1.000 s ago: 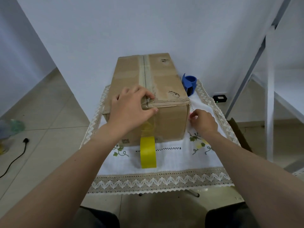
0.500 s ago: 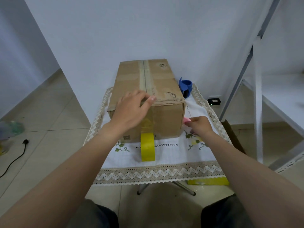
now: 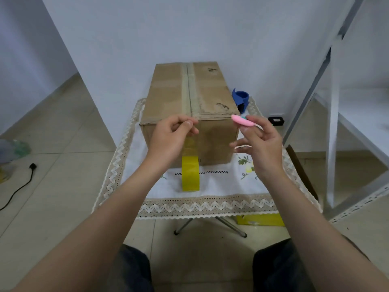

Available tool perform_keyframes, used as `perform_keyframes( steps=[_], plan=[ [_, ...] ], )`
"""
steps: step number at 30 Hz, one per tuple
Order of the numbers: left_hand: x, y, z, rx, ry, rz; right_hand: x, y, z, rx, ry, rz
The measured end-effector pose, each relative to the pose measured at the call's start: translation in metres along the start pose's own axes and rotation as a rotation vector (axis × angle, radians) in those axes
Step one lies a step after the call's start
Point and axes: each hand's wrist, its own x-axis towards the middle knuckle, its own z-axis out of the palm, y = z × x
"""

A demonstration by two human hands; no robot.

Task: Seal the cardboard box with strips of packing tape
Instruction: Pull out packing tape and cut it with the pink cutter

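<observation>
A brown cardboard box (image 3: pixel 172 91) stands on a small table, its flaps closed and a strip of clear tape along the top seam. A yellow tape roll (image 3: pixel 190 175) stands on edge in front of the box. A stretch of tape (image 3: pixel 190 144) runs up from the roll to my left hand (image 3: pixel 172 135), which pinches it at the box's near top edge. My right hand (image 3: pixel 259 142) is raised beside the box's right corner and holds a small pink cutter (image 3: pixel 242 121) between thumb and fingers.
The table wears a white cloth with a lace border (image 3: pixel 208 205). A blue tape dispenser (image 3: pixel 241 99) stands behind the box on the right. A white metal rack (image 3: pixel 334 123) is to the right, a yellow package (image 3: pixel 260 220) lies under the table, and a black cord (image 3: pixel 23 184) lies on the floor at left.
My right hand picked the pink cutter off the table and lifted it to the box's top corner. My left hand went from pressing the tape flat to pinching it.
</observation>
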Motion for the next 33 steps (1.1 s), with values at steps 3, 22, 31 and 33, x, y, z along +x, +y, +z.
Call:
perform_keyframes(
  steps=[3, 22, 31, 33],
  plan=[
    [-0.004, -0.006, 0.003, -0.128, -0.011, -0.053, -0.001, 0.006, 0.01, 0.001, -0.102, -0.029],
    [-0.009, -0.056, 0.009, -0.203, -0.054, -0.058, -0.012, 0.047, 0.056, 0.009, -0.262, 0.101],
    [-0.018, -0.055, 0.005, -0.135, -0.096, 0.002, -0.013, 0.042, 0.053, -0.171, -0.329, 0.112],
    [-0.019, -0.055, 0.007, -0.149, -0.092, 0.002, -0.013, 0.042, 0.05, -0.155, -0.352, 0.191]
  ],
)
